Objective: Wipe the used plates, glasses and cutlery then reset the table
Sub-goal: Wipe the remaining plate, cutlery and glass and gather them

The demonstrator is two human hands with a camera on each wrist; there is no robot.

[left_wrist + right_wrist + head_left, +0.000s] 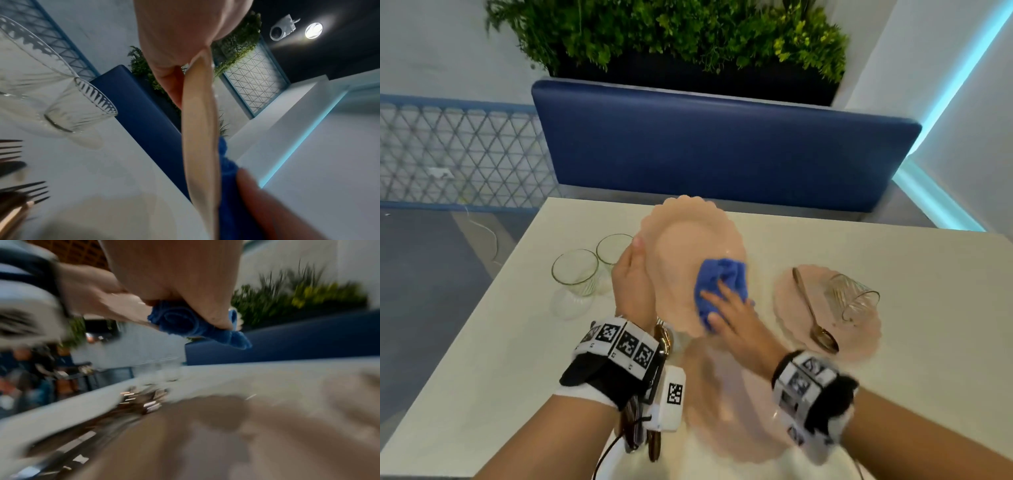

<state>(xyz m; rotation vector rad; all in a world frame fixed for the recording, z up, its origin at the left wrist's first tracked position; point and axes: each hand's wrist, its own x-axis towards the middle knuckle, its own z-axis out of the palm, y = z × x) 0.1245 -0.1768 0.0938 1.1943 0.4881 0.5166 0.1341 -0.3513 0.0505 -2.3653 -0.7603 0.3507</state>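
Observation:
My left hand [631, 277] grips the left rim of a pink scalloped plate [681, 240], tilted up above the table. My right hand [726, 308] presses a bunched blue cloth [719, 277] against the plate's face. In the left wrist view the plate [199, 129] shows edge-on, with the cloth [226, 162] behind it. The right wrist view is blurred; the cloth [195, 322] sits under my palm. Another pink plate [729, 404] lies flat below my wrists. A third plate [866, 335] at the right carries a gold spoon [811, 311] and a glass [852, 298] lying on its side.
Two upright glasses [577, 274] [614, 248] stand left of my left hand on the white table [482, 377]. Forks [24, 190] lie near my left wrist. A blue bench back [722, 144] and a planter [671, 34] stand beyond the table's far edge.

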